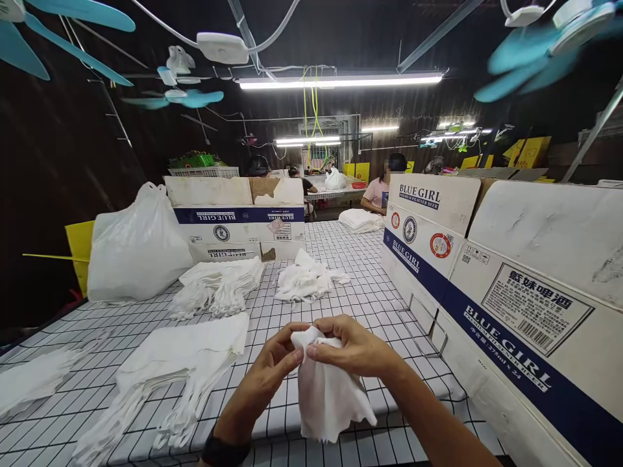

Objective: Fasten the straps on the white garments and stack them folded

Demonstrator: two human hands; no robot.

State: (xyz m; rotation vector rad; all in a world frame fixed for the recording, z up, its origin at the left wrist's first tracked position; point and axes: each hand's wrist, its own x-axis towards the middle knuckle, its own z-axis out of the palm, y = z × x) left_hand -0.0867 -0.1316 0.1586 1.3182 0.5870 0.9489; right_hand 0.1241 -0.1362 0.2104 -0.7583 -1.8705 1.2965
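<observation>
A piece of white cloth [331, 402] hangs from both of my hands over the table's front edge. My left hand [272, 363] pinches its upper left edge between thumb and fingers. On the other side, my right hand [353, 347] grips the top of the same cloth, thumb toward the left hand. Beyond my hands lies a loose heap of white fabric pieces [306, 277]. To the left, a neat stack of white cloth pieces [165, 350] has narrow strips trailing toward me. Another layered stack [219, 285] sits behind it.
A Blue Girl beer carton [487, 292] walls off the right side, with a bent metal wire stand [428, 327] beside it. Another carton [233, 224] stands at the back left near a full white plastic bag [139, 250]. A person [377, 193] sits at the far end. Fans hang overhead.
</observation>
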